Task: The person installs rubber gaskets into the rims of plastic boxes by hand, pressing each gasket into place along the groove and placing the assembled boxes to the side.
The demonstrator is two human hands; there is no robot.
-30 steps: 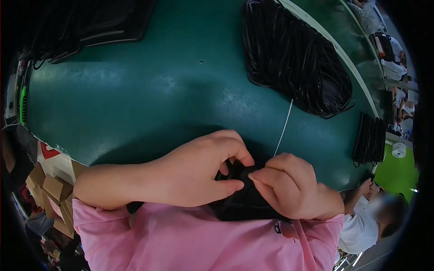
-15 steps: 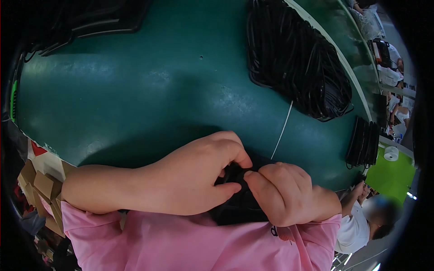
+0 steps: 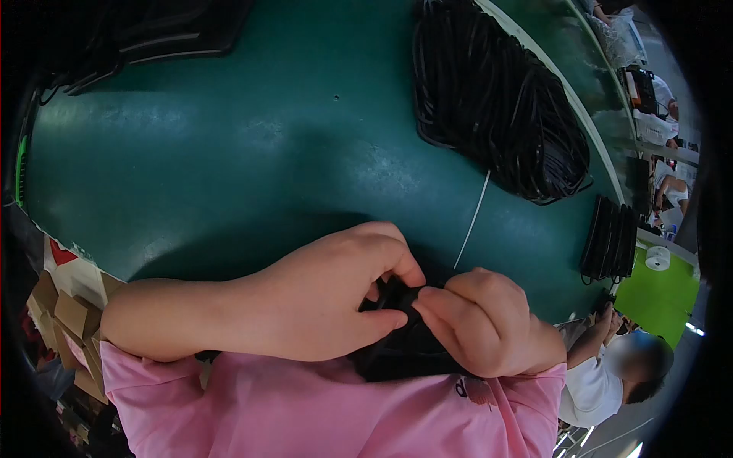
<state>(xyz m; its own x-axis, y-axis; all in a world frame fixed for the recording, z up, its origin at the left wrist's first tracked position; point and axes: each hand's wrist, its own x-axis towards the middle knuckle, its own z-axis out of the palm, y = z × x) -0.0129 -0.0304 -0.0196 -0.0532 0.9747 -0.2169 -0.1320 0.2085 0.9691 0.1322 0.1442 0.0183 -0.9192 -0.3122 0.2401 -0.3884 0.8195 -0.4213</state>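
Close to my body, both hands are at a dark black piece (image 3: pixel 408 347) that looks soft; its kind cannot be made out, since my hands and shadow cover much of it. My left hand (image 3: pixel 355 282) curls over it from the left, thumb below and fingers above, gripping its upper part. From the right, my right hand (image 3: pixel 481 320) pinches the same edge between thumb and bent forefinger, with its other fingers folded in. The fingertips of both hands nearly meet.
On the green table (image 3: pixel 229 175) lies a large bundle of black cords (image 3: pixel 496 99) at upper right. Flat black pieces (image 3: pixel 175 34) lie at upper left, and a small black stack (image 3: pixel 608 238) at the right edge. Cardboard boxes (image 3: pixel 76 320) stand lower left; a co-worker (image 3: pixel 599 378) sits lower right.
My right hand has turned slightly, its knuckles rising a little, while still pinching the black piece. My left hand has hardly moved. The whole view has shifted slightly.
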